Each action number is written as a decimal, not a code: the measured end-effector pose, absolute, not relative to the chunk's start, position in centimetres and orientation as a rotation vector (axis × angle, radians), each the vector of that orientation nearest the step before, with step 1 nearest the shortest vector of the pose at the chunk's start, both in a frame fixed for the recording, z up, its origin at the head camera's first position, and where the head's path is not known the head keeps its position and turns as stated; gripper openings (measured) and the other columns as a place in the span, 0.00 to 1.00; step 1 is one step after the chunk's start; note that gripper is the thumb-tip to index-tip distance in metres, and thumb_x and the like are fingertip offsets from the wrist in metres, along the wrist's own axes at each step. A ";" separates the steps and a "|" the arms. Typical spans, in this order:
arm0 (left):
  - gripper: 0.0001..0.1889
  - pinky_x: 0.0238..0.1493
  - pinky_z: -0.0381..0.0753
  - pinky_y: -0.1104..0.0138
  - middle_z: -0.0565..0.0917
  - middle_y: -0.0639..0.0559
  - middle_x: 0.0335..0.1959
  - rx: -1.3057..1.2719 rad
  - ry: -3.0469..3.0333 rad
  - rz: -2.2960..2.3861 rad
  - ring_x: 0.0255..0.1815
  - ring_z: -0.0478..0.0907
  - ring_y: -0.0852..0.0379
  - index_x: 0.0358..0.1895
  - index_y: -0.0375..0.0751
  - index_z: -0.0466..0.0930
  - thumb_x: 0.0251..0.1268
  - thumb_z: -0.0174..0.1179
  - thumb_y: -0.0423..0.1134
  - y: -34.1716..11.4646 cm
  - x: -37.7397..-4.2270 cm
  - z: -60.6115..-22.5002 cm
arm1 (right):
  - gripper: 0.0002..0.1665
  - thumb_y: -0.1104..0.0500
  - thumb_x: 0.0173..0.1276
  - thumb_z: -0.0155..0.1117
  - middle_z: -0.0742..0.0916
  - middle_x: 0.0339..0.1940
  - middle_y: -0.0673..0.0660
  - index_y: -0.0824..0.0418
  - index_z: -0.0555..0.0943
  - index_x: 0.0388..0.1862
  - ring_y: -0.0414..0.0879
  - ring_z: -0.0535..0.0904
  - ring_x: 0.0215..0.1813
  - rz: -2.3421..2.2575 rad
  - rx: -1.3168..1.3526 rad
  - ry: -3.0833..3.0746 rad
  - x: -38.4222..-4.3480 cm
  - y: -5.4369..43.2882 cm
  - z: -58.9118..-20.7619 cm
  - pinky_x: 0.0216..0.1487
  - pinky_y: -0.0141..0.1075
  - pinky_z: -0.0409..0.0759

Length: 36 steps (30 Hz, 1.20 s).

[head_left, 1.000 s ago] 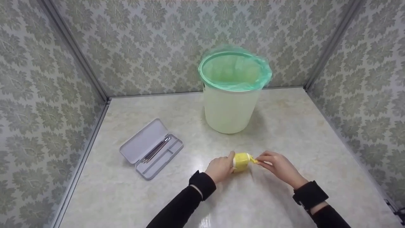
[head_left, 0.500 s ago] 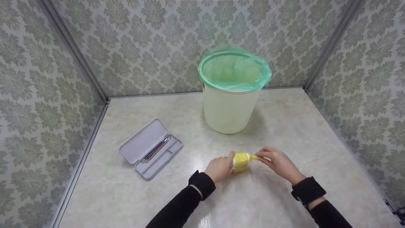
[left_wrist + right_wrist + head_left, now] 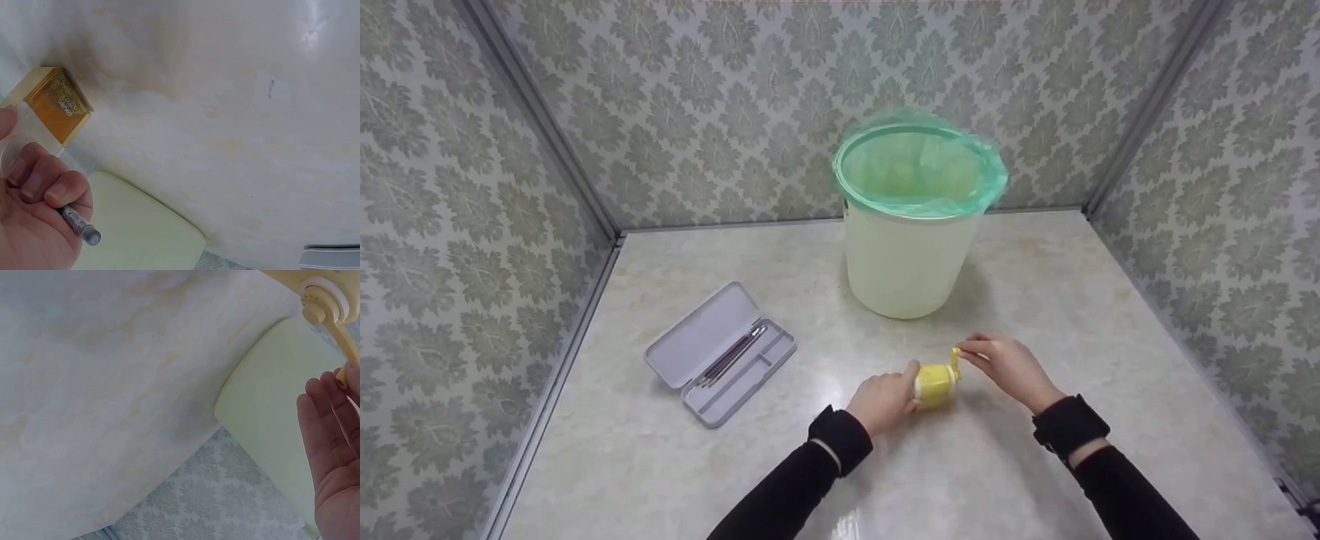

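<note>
A yellow and white hand-crank pencil sharpener lies on its side in the head view, its crank on the right end. My left hand grips its white left part. In the left wrist view, the curled fingers of that hand also hold a pencil, whose silvery, grey-tipped end sticks out below them; the rest is hidden in the palm. My right hand pinches the knob of the yellow crank, which points toward the bin. The right wrist view shows thumb and fingertips at the knob.
An open grey pencil case holding several pencils lies to the left. Behind the hands stands a pale bin lined with a green bag. Patterned walls border the table at the back and sides.
My right hand has moved away from me and slightly left, swinging the crank from pointing right to pointing toward the bin. The left hand and sharpener have stayed in place.
</note>
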<state>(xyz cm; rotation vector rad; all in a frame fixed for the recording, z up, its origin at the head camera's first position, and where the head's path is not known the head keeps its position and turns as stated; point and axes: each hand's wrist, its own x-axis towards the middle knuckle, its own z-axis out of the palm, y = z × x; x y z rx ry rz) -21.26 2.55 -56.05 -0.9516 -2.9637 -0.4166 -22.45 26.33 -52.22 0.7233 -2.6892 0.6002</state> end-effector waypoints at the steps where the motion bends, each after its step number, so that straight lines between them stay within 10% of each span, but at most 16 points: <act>1: 0.26 0.32 0.85 0.61 0.88 0.46 0.35 -0.952 -2.962 -0.416 0.33 0.87 0.49 0.64 0.42 0.65 0.70 0.63 0.48 2.5 -21.3 -56.1 | 0.08 0.62 0.68 0.69 0.90 0.36 0.56 0.61 0.91 0.43 0.50 0.87 0.38 0.593 0.724 -2.697 -22.8 26.2 -52.3 0.42 0.44 0.87; 22: 0.28 0.30 0.84 0.63 0.89 0.47 0.34 -0.926 -2.966 -0.397 0.32 0.87 0.50 0.66 0.42 0.65 0.71 0.62 0.50 2.5 -21.4 -56.0 | 0.09 0.72 0.61 0.69 0.89 0.35 0.55 0.62 0.90 0.37 0.51 0.87 0.40 0.501 0.793 -2.828 -23.9 25.8 -57.1 0.44 0.43 0.86; 36: 0.28 0.30 0.84 0.63 0.89 0.47 0.34 -0.906 -2.966 -0.381 0.31 0.86 0.50 0.66 0.43 0.65 0.70 0.63 0.52 2.6 -21.0 -56.2 | 0.06 0.61 0.66 0.71 0.89 0.35 0.51 0.59 0.91 0.40 0.46 0.86 0.39 0.708 0.812 -2.770 -19.6 26.9 -58.9 0.46 0.41 0.86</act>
